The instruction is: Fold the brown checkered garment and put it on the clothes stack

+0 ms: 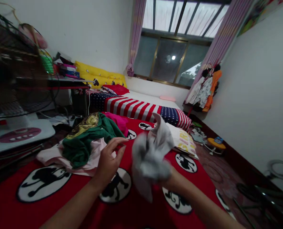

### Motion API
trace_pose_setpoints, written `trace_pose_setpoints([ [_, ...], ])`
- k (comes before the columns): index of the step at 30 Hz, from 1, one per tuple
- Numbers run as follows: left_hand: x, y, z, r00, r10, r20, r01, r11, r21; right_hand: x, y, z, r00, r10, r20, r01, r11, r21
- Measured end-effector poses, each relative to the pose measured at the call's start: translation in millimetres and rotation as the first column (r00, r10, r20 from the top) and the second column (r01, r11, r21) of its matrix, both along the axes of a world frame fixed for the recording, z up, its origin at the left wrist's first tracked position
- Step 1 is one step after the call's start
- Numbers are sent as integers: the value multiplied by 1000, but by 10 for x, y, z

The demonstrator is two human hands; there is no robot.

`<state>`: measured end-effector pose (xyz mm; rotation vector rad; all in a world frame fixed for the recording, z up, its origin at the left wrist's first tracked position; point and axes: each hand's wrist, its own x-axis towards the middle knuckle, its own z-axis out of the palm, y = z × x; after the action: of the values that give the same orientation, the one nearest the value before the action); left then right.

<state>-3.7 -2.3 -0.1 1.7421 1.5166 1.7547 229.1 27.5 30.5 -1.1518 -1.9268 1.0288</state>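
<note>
My right hand (166, 176) grips a light grey cloth (151, 156), which bunches over the fingers and hides most of the hand; one corner sticks up. My left hand (110, 160) hovers just left of the cloth with its fingers spread and nothing in them. Both hands are above a red blanket (67, 203) printed with white circles and black figures. Beyond the left hand lies a pile of clothes: a green garment (86, 136) with a gold print, a pale pink one (53, 157) and a magenta one (119, 122).
A stars-and-stripes blanket (136, 108) covers the bed further back, with a yellow cushion (96, 73) against the wall. A fan (15, 82) stands close at left. Clothes hang by the window at right (207, 89). A small yellow stool (216, 143) sits on the floor.
</note>
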Motion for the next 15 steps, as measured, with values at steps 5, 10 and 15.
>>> trace_pose_setpoints([
  [5, -80, -200, 332, 864, -481, -147, 396, 831, -391, -196, -406, 403, 698, 702, -144, -685, 596, -420],
  [10, 157, -114, -355, 762, -595, -256, 369, 723, -584, -40, 720, 155, 994, 90, 61, -90, 996, -4],
  [15, 311, 26, -760, 843, -475, -253, 285, 792, -539, 563, 1847, -297, 803, -543, 246, 483, 835, 264],
])
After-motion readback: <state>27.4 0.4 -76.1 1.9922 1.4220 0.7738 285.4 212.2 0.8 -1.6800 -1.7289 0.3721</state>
